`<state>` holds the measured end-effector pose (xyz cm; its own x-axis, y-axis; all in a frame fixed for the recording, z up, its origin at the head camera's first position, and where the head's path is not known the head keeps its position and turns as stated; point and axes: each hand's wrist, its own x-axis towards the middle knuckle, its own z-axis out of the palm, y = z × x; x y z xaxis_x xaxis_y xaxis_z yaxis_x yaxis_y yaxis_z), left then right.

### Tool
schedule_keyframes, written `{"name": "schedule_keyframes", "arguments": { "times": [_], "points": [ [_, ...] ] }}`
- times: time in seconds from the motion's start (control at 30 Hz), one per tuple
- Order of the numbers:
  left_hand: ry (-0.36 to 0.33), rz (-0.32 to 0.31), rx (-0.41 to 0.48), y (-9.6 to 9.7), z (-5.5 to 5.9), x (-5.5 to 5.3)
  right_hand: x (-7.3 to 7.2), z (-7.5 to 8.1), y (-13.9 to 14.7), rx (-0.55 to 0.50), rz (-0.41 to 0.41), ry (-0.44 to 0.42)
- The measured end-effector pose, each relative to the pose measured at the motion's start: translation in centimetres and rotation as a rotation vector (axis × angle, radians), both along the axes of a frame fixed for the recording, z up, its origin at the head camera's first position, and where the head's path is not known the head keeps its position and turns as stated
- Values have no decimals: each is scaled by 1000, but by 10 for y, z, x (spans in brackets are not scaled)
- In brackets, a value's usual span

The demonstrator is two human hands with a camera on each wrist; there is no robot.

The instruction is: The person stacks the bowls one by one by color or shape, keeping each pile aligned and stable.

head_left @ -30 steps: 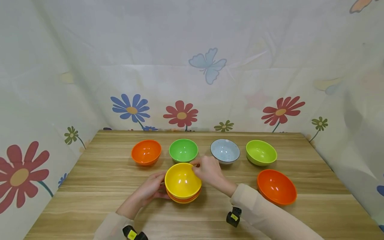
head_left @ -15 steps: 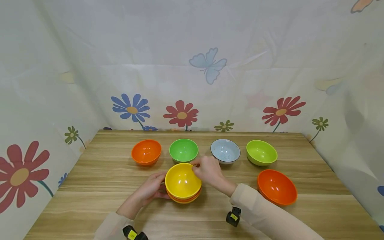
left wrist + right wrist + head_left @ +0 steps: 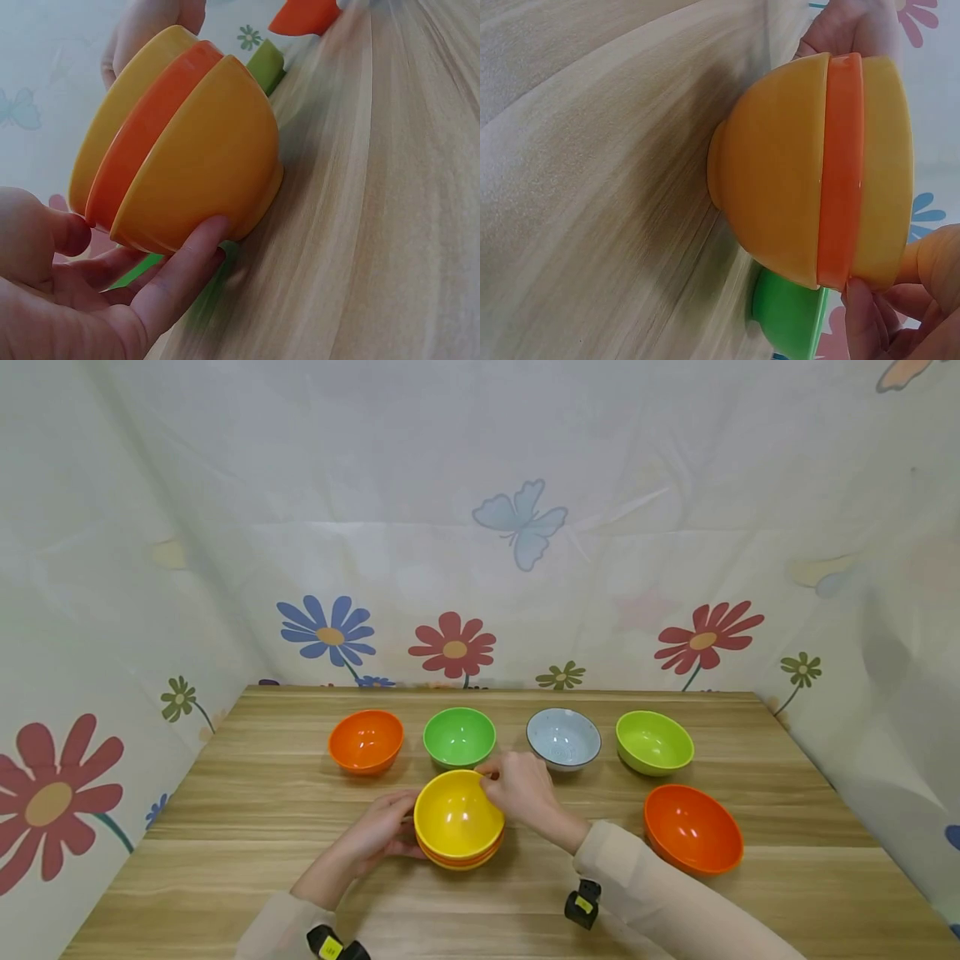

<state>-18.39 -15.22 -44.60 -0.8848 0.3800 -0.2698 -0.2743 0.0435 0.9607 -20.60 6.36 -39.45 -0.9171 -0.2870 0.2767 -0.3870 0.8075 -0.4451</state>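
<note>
Three nested bowls stand in front of me: a yellow bowl (image 3: 453, 814) on top, an orange bowl (image 3: 154, 124) in the middle and another yellow bowl (image 3: 206, 157) at the bottom, its foot by the tabletop. My left hand (image 3: 378, 831) holds the left side of this stack, thumb at the rims and fingers against the bottom bowl. At the far right of the rim, my right hand (image 3: 522, 789) pinches the top yellow bowl between thumb and fingers. Its fingertips (image 3: 861, 300) touch near the orange bowl's edge in the right wrist view.
Along the back of the wooden table (image 3: 225, 860) stand an orange bowl (image 3: 366, 742), a green bowl (image 3: 459, 737), a grey-blue bowl (image 3: 562, 738) with a dark rim and a lime-green bowl (image 3: 654, 742). A larger orange bowl (image 3: 692, 828) sits at the right, near the right forearm.
</note>
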Motion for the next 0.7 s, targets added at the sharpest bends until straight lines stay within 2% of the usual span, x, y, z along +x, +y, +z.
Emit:
{"name": "schedule_keyframes", "arguments": {
  "times": [0.7],
  "points": [
    [-8,7,-3,1,1,1,3,-4,-2,-43,-64,-4]
  ]
}}
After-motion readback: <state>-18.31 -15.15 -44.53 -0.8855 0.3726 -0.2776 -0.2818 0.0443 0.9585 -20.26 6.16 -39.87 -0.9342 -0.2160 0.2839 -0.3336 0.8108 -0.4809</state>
